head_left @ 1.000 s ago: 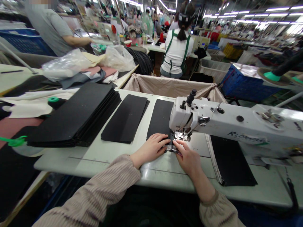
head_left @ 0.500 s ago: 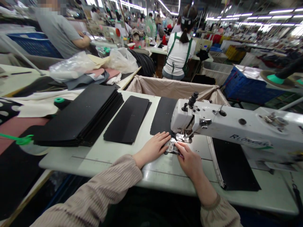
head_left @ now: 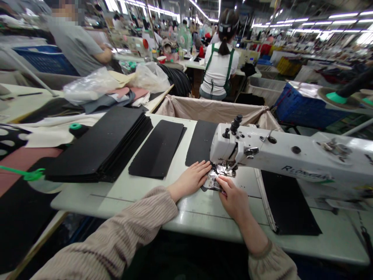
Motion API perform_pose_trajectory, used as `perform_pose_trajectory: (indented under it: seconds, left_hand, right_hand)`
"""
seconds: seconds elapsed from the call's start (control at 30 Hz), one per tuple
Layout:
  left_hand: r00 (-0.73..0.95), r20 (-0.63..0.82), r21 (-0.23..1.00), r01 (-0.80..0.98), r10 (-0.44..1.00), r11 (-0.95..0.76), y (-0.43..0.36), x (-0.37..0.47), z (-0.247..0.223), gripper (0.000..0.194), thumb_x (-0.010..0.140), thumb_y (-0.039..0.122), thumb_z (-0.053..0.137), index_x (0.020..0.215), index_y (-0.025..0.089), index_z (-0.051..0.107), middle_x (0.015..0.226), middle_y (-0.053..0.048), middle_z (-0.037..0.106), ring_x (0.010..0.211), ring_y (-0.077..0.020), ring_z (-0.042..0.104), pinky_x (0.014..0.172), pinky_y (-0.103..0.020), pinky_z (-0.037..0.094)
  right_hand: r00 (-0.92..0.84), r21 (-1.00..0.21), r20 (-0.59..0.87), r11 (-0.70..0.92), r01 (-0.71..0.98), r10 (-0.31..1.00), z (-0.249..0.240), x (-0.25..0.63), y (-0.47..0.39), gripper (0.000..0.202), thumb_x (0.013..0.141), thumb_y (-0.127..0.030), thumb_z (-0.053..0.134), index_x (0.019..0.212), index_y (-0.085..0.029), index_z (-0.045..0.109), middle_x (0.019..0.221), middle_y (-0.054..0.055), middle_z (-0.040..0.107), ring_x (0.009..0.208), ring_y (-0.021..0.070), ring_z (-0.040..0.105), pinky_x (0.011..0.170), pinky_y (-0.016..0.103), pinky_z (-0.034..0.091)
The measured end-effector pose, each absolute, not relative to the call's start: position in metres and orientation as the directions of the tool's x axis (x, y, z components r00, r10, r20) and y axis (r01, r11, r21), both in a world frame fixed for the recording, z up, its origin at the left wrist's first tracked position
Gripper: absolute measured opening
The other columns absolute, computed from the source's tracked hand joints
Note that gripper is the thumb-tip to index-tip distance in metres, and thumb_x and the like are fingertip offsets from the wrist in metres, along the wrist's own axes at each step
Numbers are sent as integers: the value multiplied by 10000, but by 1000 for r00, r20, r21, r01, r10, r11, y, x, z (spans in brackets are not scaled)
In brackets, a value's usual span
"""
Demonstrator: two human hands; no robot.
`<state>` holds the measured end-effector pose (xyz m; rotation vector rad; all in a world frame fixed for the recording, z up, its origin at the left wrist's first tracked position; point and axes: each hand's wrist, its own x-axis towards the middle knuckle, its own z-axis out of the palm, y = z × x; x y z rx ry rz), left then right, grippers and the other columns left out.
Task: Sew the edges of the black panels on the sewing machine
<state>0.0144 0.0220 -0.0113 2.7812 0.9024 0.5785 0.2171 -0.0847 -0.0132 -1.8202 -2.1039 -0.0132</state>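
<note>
My left hand point(head_left: 190, 180) lies flat with fingers stretched out, its fingertips at the lower edge of a black panel point(head_left: 200, 142), left of the sewing machine's needle. My right hand point(head_left: 234, 197) is beside the shiny plate point(head_left: 210, 182) below the presser foot point(head_left: 230, 168). Its index finger reaches forward and the other fingers curl in; whatever they pinch is hidden. The white sewing machine point(head_left: 262, 149) extends to the right above the table. Two more black panels point(head_left: 157, 147) overlap to the left, beside a thick stack of black panels point(head_left: 97, 144).
Another black panel point(head_left: 288, 206) lies beneath the machine arm. A cloth-lined bin point(head_left: 210, 107) stands behind the table point(head_left: 186, 221). Fabric scraps and plastic bags point(head_left: 90, 85) are piled at back left, near a thread cone point(head_left: 76, 130). Co-workers sit farther back, one in a green apron point(head_left: 218, 70).
The view has shifted slightly. My left hand stays by the panel edge and my right hand keeps nearly the same place and pose at the plate.
</note>
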Motion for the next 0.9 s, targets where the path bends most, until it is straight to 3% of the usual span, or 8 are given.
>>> perform_pose_trajectory:
  seconds: [0.53,0.8,0.9]
  left_hand:
    - [733,326,275,531,597,-801,21,15,-16,453,1001,301,418,1441,198,455,1521,-58,437,1427,-220,369,1179,-414,300]
    - [701,363,289,542,614,-789,22,16,-19,566,979,329,452,1501,138,343,1574,-108,336,1482,-243,243,1210,-427,227]
    - [670,357,283,586,651,-759,22,17,-12,589,971,365,477,1496,132,347,1542,-117,391,1446,-248,324,1191,-411,258]
  right_hand:
    - [-93,-227,259,154,961,961,-11,216,-85,479,900,-196,525,1366,-305,533,1414,-5,560,1023,198,667,764,298,551]
    - [-68,-255,263,137,957,963,-9,215,-86,437,911,-227,512,1339,-303,554,1396,-1,573,1037,200,659,770,302,542]
    - [-58,-278,271,136,951,961,-8,215,-87,428,906,-227,524,1324,-313,560,1382,-3,583,1047,201,653,784,303,534]
